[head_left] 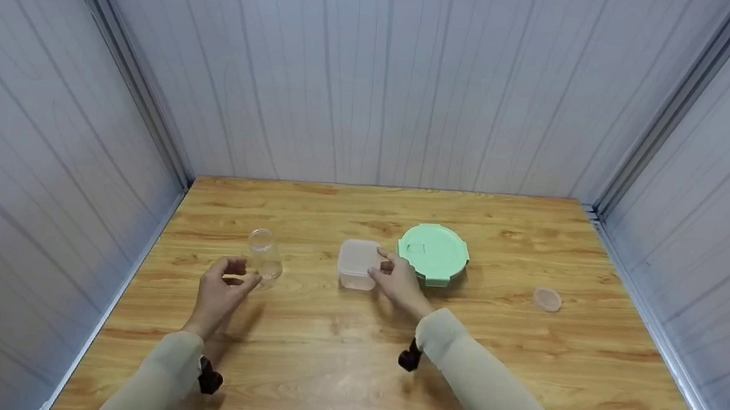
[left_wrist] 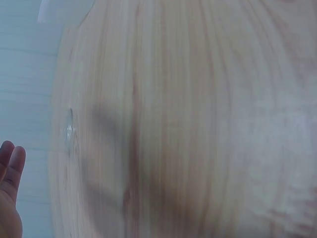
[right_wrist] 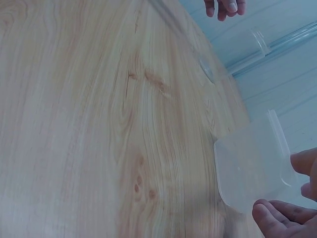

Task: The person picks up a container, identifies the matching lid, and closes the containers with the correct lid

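My right hand (head_left: 401, 284) holds a translucent square plastic container (head_left: 358, 264) with a lid at its right side, thumb and fingers at the edge. In the right wrist view the container (right_wrist: 252, 166) has fingertips (right_wrist: 267, 215) at one corner. A clear, see-through jar or cup (head_left: 265, 256) stands to the left. Beside it is my left hand (head_left: 220, 291), fingers bent and parted, holding nothing. The right wrist view shows a gap between that hand (right_wrist: 225, 7) and the clear vessel (right_wrist: 247, 64).
Just right of my right hand sits a round container with a mint-green clip lid (head_left: 435, 254). A small translucent round lid (head_left: 547, 299) lies farther right on the wooden table (head_left: 323, 380). Pale panel walls (head_left: 363, 79) enclose the back and both sides.
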The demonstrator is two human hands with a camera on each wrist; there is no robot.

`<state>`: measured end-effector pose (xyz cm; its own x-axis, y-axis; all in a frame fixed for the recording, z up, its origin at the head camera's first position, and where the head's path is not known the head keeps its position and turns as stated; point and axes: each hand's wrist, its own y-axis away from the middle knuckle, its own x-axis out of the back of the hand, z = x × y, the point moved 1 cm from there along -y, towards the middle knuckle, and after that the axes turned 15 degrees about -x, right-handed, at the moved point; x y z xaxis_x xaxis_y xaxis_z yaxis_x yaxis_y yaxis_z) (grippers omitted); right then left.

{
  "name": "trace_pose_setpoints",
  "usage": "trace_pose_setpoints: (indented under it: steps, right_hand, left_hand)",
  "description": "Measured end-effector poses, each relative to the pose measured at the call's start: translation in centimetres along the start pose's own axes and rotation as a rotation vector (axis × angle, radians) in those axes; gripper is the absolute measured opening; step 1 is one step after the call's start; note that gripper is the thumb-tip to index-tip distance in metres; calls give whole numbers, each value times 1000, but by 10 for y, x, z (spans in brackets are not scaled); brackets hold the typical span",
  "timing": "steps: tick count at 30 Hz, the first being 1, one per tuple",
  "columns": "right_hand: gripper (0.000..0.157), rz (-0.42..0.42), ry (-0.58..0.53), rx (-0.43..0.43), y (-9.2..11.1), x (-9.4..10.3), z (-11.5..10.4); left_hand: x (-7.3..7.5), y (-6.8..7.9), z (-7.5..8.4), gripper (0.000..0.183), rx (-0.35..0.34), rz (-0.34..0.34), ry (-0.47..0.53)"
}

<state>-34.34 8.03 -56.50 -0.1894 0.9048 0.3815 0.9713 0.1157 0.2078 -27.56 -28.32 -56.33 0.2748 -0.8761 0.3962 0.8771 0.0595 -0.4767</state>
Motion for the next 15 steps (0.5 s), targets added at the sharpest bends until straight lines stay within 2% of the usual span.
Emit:
trace_pose_setpoints:
  steps: [5,8,15]
  right_hand:
    - [57,-4,-10,0,-1,0,1]
    - [58,-5,-11,-5,0,1,0]
    - [57,-1,-7,-15,0,1,1]
  left_hand:
    - [5,-5,-3,38,6,-8,-16]
    - [8,-8,-5,45,34,-27,-20]
    - [7,-17,-10,72,124,-164,31]
